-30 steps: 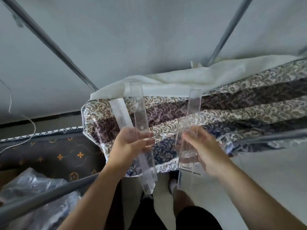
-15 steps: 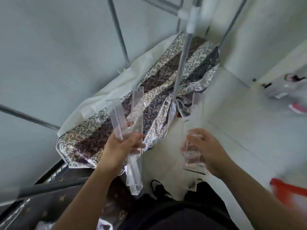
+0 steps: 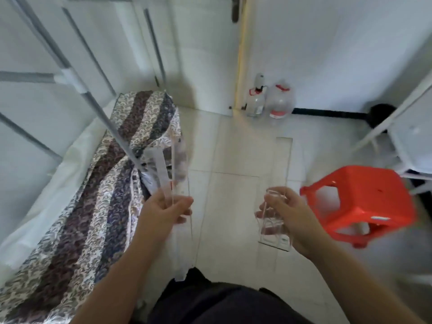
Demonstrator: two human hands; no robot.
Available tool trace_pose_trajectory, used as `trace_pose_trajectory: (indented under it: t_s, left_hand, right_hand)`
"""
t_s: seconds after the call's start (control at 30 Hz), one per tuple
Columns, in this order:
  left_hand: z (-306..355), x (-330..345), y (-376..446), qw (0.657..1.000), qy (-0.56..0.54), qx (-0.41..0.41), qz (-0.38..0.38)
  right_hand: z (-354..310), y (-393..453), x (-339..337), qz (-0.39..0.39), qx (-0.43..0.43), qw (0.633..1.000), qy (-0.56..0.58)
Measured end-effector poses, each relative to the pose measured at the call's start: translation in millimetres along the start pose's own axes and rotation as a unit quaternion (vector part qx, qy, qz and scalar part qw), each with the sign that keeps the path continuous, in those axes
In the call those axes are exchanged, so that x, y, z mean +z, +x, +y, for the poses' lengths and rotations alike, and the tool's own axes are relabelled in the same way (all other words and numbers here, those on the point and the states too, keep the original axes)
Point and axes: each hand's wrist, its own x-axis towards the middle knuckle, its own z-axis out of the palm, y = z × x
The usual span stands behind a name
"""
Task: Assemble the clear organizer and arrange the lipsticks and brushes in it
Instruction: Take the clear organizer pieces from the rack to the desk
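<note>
We have turned away from the patterned bedcover [image 3: 98, 206], which a second ago filled the view ahead and now lies off to the left of our hands, while a red stool [image 3: 360, 206] has come in on the right. Our left hand [image 3: 163, 211] keeps its fingers curled round two clear strips [image 3: 168, 176] that stand up beside the bedcover's edge. Our right hand [image 3: 287, 213], well clear of the bedcover, grips a wider clear panel [image 3: 280, 167]. We judge the parts are only being carried; nothing is joined, and no lipsticks or brushes are in sight.
</note>
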Motion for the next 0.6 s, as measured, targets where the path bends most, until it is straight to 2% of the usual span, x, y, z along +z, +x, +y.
trace_pose_trajectory:
  t_s: [0.23, 0.47, 0.6]
  left_hand:
    - [23, 113, 19, 0.987, 0.037, -0.003, -0.159]
    - [46, 199, 66, 0.957, 0.062, -0.031, -0.282]
    - [59, 254, 102, 0.924, 0.105, -0.019, -0.368]
  right_hand:
    - [-6, -55, -110, 0.145, -0.056, 0.984, 0.081]
    - [-12, -64, -153, 0.260, -0.074, 0.950, 0.156]
    - [-20, -67, -170, 0.337, -0.093, 0.922, 0.164]
